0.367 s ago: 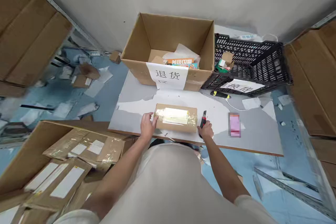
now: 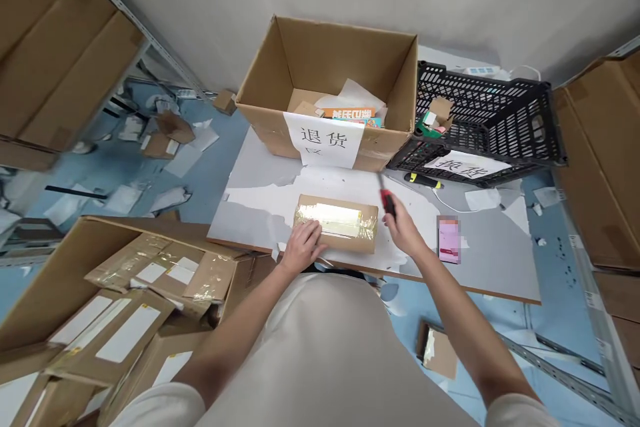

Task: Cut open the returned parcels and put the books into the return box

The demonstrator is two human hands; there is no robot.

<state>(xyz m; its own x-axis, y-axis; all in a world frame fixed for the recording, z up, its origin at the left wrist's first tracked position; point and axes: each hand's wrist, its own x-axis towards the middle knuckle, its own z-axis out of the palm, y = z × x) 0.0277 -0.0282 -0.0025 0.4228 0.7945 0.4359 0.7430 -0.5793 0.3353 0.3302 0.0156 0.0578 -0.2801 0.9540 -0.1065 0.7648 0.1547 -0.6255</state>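
Note:
A small taped cardboard box (image 2: 335, 247) with a white label lies near the front edge of the white-topped table (image 2: 245, 207). My left hand (image 2: 301, 245) rests palm-down on the box's left end, fingers laid over the tape and holding nothing. To the right of the box, my right hand (image 2: 404, 225) grips a red-and-black utility knife (image 2: 387, 203). The knife's blade points away from me, apart from the box and above the table.
At the back stand a large open carton (image 2: 273, 137) and a black plastic crate (image 2: 530, 147), each with a paper sign. A yellow-and-black cutter (image 2: 423, 180) and a phone (image 2: 449, 240) lie to the right. Left below, a big carton (image 2: 60, 267) holds several parcels.
My left hand has moved from the box's left edge onto its top. My right hand has lifted the knife from beside the box, moving forward and slightly right.

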